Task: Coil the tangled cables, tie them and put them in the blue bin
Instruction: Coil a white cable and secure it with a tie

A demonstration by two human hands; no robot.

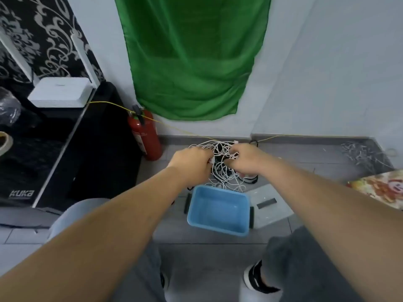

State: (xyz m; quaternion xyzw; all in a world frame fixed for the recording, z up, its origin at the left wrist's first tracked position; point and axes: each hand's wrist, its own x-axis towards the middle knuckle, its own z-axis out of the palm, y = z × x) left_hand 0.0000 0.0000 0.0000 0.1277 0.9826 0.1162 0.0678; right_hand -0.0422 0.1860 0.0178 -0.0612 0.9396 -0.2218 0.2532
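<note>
Forearms reached up from the bottom corners of the frame, over grey-trousered knees and a black shoe (255, 277) at lower right. Left hand (192, 162) and right hand (246, 159) met at centre frame, and between them was the tangled cables (220, 168): thin white strands looped through a few black ones, a loose knot with no tidy coil in it. Left grip was curled into the strands on its side; right grip pinched white loops on the other.

The bundle was held above the floor (207, 253) and trailed downward in the frame, its longer run going top to bottom, its lowest loops reaching the far rim of the blue bin (218, 209). That bin sat just below the hands, mouth up, its long side running left to right with the right end a touch lower, and a dark handle at each short end.

Around it, a red fire extinguisher (145, 136) stood at upper left against the wall, with a black cabinet (87, 149) further left. A yellow cord (174, 127) stretched across behind the hands, and a pale flat sheet (272, 205) lay just right of the bin. Bare tile lay between bin and feet.
</note>
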